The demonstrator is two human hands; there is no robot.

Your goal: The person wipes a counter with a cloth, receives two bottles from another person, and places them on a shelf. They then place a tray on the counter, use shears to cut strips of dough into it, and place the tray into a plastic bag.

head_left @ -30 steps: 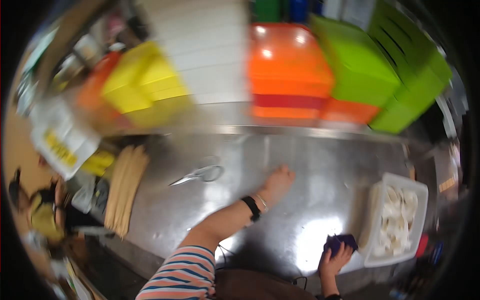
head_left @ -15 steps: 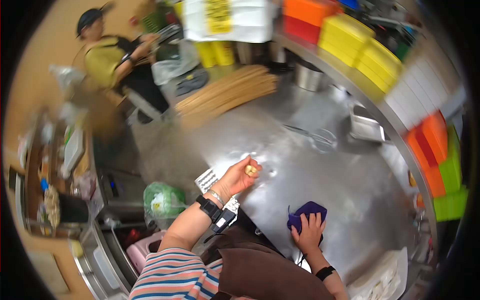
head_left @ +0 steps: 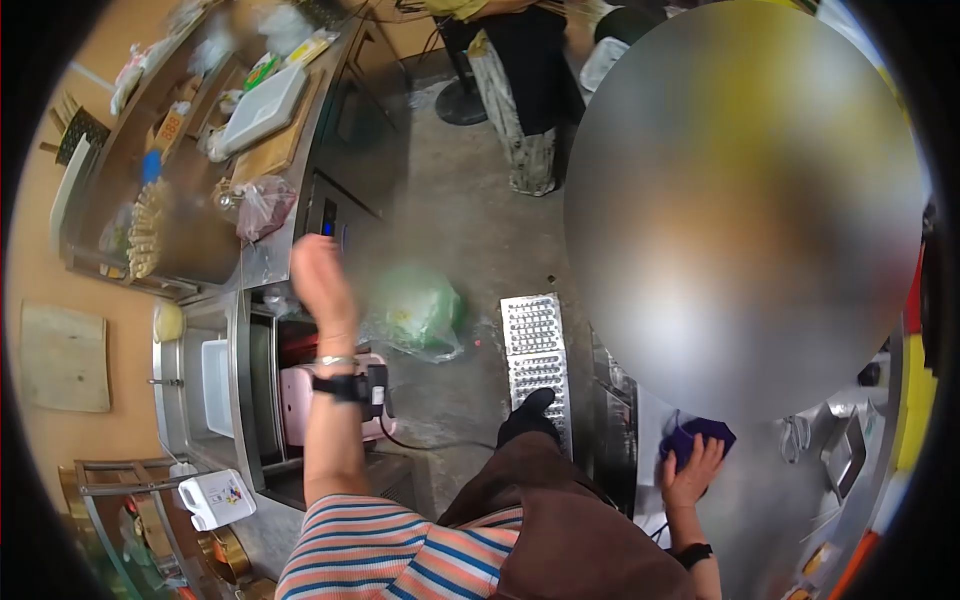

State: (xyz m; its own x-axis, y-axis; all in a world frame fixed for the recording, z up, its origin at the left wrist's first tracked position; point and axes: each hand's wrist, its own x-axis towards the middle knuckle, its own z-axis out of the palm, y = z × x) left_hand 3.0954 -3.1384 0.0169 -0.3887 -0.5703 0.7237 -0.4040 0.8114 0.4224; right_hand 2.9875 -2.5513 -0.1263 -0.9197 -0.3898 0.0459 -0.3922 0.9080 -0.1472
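Note:
My left hand reaches out above the floor beside the left counter, near its corner. Motion smears its fingers, and I cannot make out whether anything is in them. On the steel table at the right, my right hand grips a folded purple cloth, its fingers spread over the top.
A steel sink and a pink container stand at the left. Below the left counter's edge, a green plastic bag lies near a perforated metal strip. Another person stands at the back. A large blur hides the upper right.
My view has swung left. My left hand has moved from above the steel table, where it held a small yellowish piece, out toward the left counter. My right hand stays on the purple cloth.

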